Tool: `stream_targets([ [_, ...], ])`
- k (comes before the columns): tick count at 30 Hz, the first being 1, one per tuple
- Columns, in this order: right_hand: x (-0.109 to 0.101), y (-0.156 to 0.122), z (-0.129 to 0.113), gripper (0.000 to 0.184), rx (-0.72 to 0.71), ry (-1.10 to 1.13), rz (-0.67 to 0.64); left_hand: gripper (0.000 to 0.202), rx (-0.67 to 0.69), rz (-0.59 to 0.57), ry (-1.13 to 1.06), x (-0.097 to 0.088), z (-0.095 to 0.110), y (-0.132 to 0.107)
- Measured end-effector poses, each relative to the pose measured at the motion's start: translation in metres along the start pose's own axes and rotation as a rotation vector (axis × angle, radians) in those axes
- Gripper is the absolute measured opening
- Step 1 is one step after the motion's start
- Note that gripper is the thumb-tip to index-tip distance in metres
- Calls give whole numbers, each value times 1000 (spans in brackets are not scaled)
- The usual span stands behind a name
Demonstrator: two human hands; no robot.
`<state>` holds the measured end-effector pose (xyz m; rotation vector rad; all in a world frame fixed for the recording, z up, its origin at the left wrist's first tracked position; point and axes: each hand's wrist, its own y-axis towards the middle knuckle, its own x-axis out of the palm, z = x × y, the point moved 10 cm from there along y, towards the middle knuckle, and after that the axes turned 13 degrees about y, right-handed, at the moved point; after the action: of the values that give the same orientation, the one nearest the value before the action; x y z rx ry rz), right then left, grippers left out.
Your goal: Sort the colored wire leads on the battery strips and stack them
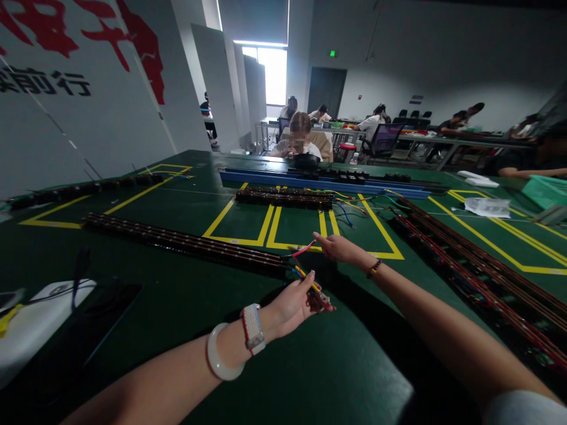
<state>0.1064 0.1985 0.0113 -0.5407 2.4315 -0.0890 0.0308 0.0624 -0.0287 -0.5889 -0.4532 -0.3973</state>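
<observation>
My left hand (293,304) is closed around the end of a bundle of coloured wires (305,276) with a small dark connector. It wears a white bangle and a red-and-white band on the wrist. My right hand (337,247) reaches forward above it and pinches a red wire (303,249) that runs from the end of a long dark strip (186,241). That strip lies across the green table (310,366) from the left to my hands.
More long dark strips lie at the right (478,277), centre back (283,198) and far left (84,189). Yellow tape outlines (274,227) mark the table. A blue rail (319,180) crosses the back. A white device (39,319) sits at left. A person (301,139) sits opposite; others work behind.
</observation>
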Motion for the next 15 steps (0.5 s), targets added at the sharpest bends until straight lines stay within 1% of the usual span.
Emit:
stream_targets([
  [2,-2,-29,-7,68,-22,-127,-24,23,13,-9,14,-1,-1,2],
  [3,1,-45,-13,69,-44,-180,-49,23,18,-13,19,-1,-1,3],
  [5,13,-74,-26,67,-104,-252,-127,24,31,-18,12,-1,0,3],
  [8,37,-109,-41,57,-195,-363,-218,23,17,-21,11,0,-1,3],
  [9,43,-115,-44,52,-215,-401,-221,23,7,-19,13,0,-1,2],
  [11,49,-121,-47,44,-235,-459,-184,27,-13,-29,12,2,-2,1],
  [13,48,-118,-49,38,-236,-499,-111,30,-12,-46,-21,4,-1,-2],
  [15,41,-112,-50,32,-224,-514,-23,30,1,-48,-57,5,1,-4],
])
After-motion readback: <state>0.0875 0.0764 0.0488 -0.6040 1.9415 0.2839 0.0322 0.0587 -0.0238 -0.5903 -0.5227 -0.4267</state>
